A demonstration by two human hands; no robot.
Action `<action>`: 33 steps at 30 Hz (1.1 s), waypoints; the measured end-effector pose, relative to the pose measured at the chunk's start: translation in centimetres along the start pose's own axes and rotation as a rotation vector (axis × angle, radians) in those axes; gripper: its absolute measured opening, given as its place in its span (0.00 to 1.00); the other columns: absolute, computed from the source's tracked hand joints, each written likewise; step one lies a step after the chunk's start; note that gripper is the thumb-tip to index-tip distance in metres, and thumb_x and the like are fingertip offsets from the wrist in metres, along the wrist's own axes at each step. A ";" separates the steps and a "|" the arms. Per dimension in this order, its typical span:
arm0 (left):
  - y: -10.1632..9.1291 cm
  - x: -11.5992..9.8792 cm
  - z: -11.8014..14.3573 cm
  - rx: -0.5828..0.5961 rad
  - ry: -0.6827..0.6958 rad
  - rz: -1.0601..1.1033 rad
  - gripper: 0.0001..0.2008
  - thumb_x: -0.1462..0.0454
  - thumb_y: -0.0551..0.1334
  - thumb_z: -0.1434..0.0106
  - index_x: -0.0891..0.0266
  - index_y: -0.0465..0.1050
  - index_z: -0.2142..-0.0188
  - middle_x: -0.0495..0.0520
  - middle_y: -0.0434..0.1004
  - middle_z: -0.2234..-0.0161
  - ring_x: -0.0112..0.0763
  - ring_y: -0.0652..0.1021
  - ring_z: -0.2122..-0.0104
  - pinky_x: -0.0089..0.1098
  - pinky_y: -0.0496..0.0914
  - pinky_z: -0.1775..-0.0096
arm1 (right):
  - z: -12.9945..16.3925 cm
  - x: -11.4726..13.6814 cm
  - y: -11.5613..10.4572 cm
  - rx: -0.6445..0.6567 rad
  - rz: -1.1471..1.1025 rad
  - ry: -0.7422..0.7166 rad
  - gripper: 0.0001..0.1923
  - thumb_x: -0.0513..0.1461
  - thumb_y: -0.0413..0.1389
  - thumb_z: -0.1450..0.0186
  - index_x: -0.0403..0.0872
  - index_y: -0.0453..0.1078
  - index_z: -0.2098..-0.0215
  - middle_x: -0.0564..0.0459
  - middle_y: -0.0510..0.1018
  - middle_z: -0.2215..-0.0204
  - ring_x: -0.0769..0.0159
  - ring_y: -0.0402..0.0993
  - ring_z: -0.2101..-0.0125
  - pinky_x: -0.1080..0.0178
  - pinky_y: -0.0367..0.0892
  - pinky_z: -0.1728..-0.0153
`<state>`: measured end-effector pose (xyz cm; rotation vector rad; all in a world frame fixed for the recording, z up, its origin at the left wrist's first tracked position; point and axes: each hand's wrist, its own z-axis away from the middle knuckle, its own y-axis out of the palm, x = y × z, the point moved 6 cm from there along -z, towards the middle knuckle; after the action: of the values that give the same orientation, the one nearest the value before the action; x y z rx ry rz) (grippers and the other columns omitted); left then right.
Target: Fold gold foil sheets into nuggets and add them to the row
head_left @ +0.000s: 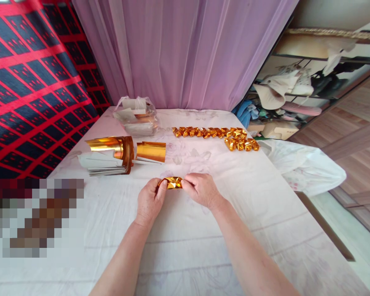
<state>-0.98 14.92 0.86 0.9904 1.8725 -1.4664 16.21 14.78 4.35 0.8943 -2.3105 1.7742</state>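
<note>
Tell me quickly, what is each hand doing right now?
Left hand: closed, holding one end of the gold foil piece.
Right hand: closed, holding its other end.

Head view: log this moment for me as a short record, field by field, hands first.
Left hand: closed on the left end of the foil
Right hand: closed on its right end
Foil: gold, creased; contact with the cloth can't be told
Beyond, left: sheets, gold and white; clear bag behind them
Beyond, right: folded gold pieces, one long row, one short row
Right edge: white bag
Unclear: pixelated patch, lower left
</note>
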 end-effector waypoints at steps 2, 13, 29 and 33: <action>-0.1 0.0 0.1 -0.003 -0.012 -0.001 0.17 0.51 0.52 0.35 0.59 0.69 0.72 0.47 0.71 0.77 0.28 0.70 0.76 0.27 0.62 0.72 | 0.0 -0.7 0.0 -0.027 0.064 0.032 0.17 0.39 0.49 0.35 0.47 0.63 0.82 0.57 0.71 0.83 0.73 0.61 0.80 0.66 0.48 0.75; -0.3 0.6 -0.1 -0.039 -0.036 0.021 0.19 0.50 0.50 0.34 0.59 0.69 0.72 0.47 0.68 0.78 0.29 0.70 0.76 0.28 0.63 0.71 | 1.5 -7.7 -1.7 -0.247 0.470 0.472 0.16 0.45 0.53 0.32 0.47 0.74 0.73 0.50 0.80 0.74 0.69 0.69 0.76 0.64 0.47 0.74; -0.1 0.9 -0.2 -0.030 -0.024 0.018 0.20 0.51 0.50 0.34 0.59 0.68 0.74 0.46 0.66 0.79 0.28 0.68 0.77 0.27 0.61 0.72 | 0.0 -8.1 -1.1 0.010 0.449 0.576 0.13 0.43 0.52 0.33 0.50 0.78 0.66 0.50 0.83 0.68 0.65 0.76 0.69 0.66 0.56 0.71; -0.1 1.0 -0.3 -0.024 -0.018 0.013 0.20 0.50 0.50 0.35 0.59 0.68 0.74 0.46 0.66 0.80 0.28 0.68 0.77 0.27 0.61 0.73 | -0.6 -11.1 -2.5 -0.085 0.489 0.706 0.17 0.42 0.47 0.31 0.48 0.79 0.62 0.46 0.82 0.63 0.63 0.76 0.67 0.65 0.58 0.69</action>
<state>-1.59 15.36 0.21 0.9731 1.8634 -1.4369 26.44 19.26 2.14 -0.3230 -2.1668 1.7225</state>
